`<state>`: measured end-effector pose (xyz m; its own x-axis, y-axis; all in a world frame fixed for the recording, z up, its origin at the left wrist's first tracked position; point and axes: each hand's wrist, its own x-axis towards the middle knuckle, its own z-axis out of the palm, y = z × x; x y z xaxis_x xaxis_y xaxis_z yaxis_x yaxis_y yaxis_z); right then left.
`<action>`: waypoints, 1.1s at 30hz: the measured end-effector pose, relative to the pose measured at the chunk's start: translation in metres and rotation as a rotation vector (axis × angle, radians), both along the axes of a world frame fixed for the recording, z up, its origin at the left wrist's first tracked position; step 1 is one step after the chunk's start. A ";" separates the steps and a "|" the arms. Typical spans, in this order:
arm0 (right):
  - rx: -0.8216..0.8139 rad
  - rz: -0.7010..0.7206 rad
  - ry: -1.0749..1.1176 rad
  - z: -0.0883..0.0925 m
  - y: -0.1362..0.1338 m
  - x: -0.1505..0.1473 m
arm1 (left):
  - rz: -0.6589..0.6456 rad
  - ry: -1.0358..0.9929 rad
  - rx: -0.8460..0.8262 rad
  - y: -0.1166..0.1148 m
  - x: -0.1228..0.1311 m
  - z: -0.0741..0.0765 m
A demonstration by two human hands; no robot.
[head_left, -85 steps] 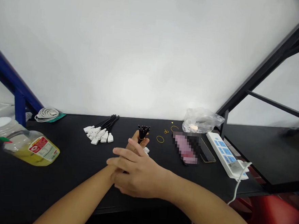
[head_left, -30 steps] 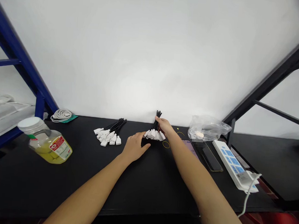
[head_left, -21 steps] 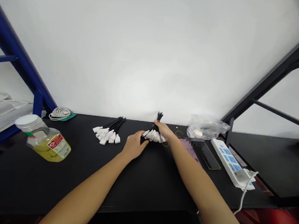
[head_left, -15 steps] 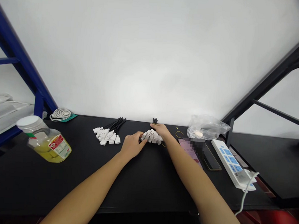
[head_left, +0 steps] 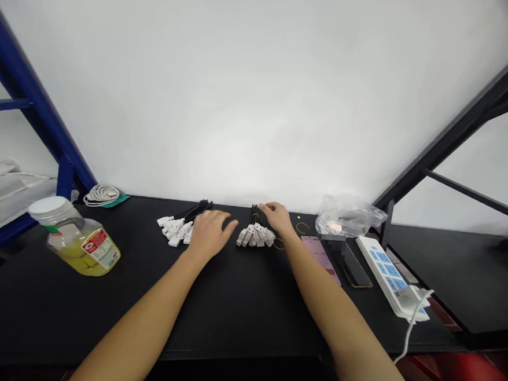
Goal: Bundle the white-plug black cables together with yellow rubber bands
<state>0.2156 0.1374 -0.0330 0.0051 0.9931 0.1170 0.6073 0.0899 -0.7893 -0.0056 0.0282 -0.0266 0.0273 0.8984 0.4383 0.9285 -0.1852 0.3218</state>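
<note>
Two bundles of short black cables with white plugs lie on the black table (head_left: 228,305). The left bundle (head_left: 177,227) is partly covered by my left hand (head_left: 211,232), which hovers over its right side with fingers stretched out and holds nothing. The right bundle (head_left: 256,231) lies flat between my hands, bound near its black ends. My right hand (head_left: 278,217) rests just right of that bundle's cable ends, fingers loosely spread, touching or nearly touching it.
A jar of yellow liquid (head_left: 76,240) lies at the left. A coiled white cable (head_left: 101,194) sits at the back left. Yellow rubber bands (head_left: 303,227), a plastic bag (head_left: 348,215), a pink phone (head_left: 319,256), a dark phone (head_left: 353,266) and a white power strip (head_left: 387,273) fill the right.
My right hand laid the bundle it held down on the table and let go. My left hand moved left, over the other bundle.
</note>
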 end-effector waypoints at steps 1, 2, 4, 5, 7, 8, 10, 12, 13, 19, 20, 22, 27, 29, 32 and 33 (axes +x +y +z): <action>0.018 0.004 0.028 0.005 -0.005 0.003 | 0.070 0.029 0.003 0.001 -0.010 0.004; 0.027 0.027 0.074 0.010 -0.011 0.006 | 0.145 0.058 -0.013 0.003 -0.020 0.006; 0.012 0.097 0.178 0.019 -0.025 0.013 | 0.256 0.130 -0.121 0.006 -0.038 0.007; -0.001 0.122 0.225 0.022 -0.033 0.016 | 0.278 0.159 -0.199 0.007 -0.045 0.005; -0.025 0.162 0.278 0.025 -0.049 0.021 | 0.284 0.192 -0.315 0.010 -0.055 0.002; -0.035 0.185 0.295 0.025 -0.056 0.023 | 0.279 0.194 -0.344 0.011 -0.057 0.000; -0.035 0.227 0.313 0.021 -0.066 0.029 | 0.281 0.177 -0.353 0.012 -0.059 -0.001; 0.000 0.222 0.308 0.015 -0.072 0.036 | 0.303 0.153 -0.339 0.012 -0.058 0.001; 0.028 0.199 0.289 0.012 -0.074 0.041 | 0.318 0.143 -0.332 0.012 -0.058 0.003; 0.190 0.051 0.087 0.009 -0.078 0.056 | 0.302 0.058 -0.166 0.010 -0.054 0.010; 0.199 0.043 0.098 0.012 -0.080 0.054 | 0.270 -0.002 -0.099 0.010 -0.050 0.010; 0.206 0.045 0.161 0.017 -0.088 0.047 | 0.165 -0.168 0.032 0.007 -0.037 0.009; 0.164 0.276 0.317 0.022 -0.113 0.020 | -0.347 -0.425 0.123 -0.011 0.013 0.001; 0.157 0.374 0.337 0.020 -0.120 0.012 | -0.546 -0.406 0.110 -0.019 0.029 -0.003; 0.143 0.421 0.362 0.016 -0.122 0.009 | -0.685 -0.349 0.095 -0.028 0.040 -0.007; 0.134 0.427 0.362 0.015 -0.122 0.009 | -0.689 -0.317 0.087 -0.028 0.040 -0.007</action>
